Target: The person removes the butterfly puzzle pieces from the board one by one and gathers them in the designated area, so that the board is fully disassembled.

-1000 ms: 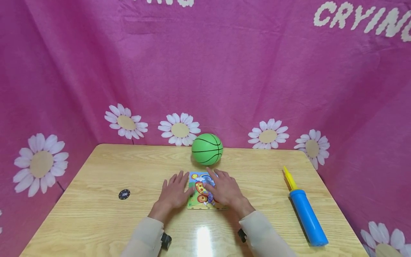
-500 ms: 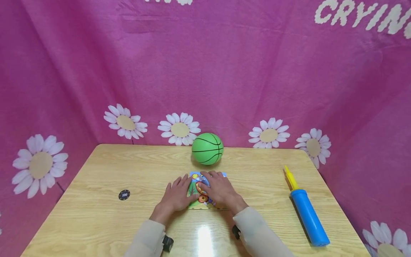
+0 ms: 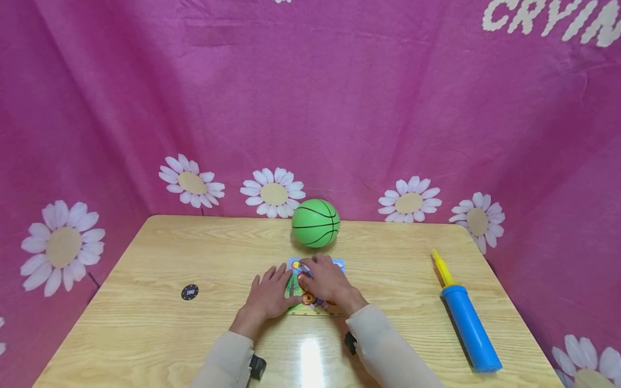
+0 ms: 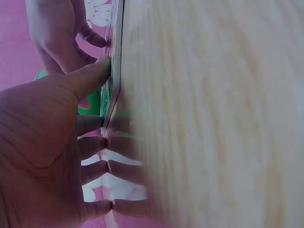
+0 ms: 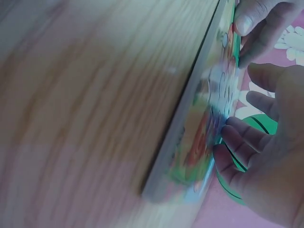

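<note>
Right hand (image 3: 326, 280) has shifted leftward over the flat, rectangular, colourful cartoon-printed board (image 3: 293, 288), its fingers loosely bent, apart; left hand (image 3: 267, 295), fingers spread, touches the board's left side, on the pale wooden worktop (image 3: 393, 323).

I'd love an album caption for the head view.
Left hand and right hand at a picture board, a green ball just beyond.
</note>
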A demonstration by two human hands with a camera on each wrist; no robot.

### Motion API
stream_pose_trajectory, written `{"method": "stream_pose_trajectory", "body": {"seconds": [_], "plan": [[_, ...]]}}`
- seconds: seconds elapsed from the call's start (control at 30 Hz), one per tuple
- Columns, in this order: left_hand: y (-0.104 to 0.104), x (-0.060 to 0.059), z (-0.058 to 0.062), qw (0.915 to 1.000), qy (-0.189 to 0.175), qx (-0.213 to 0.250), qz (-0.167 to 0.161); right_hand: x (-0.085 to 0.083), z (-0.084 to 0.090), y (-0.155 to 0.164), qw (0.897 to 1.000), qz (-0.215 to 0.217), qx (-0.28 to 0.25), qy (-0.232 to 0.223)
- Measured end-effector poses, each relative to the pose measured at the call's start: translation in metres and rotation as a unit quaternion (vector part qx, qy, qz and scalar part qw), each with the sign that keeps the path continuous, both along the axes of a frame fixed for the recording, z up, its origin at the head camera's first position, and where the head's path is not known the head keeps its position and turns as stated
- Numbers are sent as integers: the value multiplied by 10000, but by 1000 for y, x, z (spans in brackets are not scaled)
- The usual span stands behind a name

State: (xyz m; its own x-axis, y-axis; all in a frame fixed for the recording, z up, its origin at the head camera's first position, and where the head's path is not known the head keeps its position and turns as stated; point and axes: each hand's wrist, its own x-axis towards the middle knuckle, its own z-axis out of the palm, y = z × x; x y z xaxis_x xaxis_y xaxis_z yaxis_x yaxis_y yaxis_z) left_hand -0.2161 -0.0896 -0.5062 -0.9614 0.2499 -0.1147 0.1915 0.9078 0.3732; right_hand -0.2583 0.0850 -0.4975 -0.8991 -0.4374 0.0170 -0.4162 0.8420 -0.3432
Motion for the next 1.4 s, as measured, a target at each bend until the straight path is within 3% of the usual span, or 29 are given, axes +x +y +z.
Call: {"method": "stream_pose_trajectory", "body": {"seconds": [0.17,0.37,0.97,1.4], "plan": [[1,1,-1,10000,-3,11,47,-4,-6,-6,9998,33,124,140],[2,2,1,9999,-38,9,107,-8,-5,-14,9994,-60,347,0],[2,0,1,9999,22,79,140,-18,15,-29,9923,-251,848,-868],[1,-1,0,9999,-40,21,138,-23,22,-29,9898,-142,802,-1167]]}}
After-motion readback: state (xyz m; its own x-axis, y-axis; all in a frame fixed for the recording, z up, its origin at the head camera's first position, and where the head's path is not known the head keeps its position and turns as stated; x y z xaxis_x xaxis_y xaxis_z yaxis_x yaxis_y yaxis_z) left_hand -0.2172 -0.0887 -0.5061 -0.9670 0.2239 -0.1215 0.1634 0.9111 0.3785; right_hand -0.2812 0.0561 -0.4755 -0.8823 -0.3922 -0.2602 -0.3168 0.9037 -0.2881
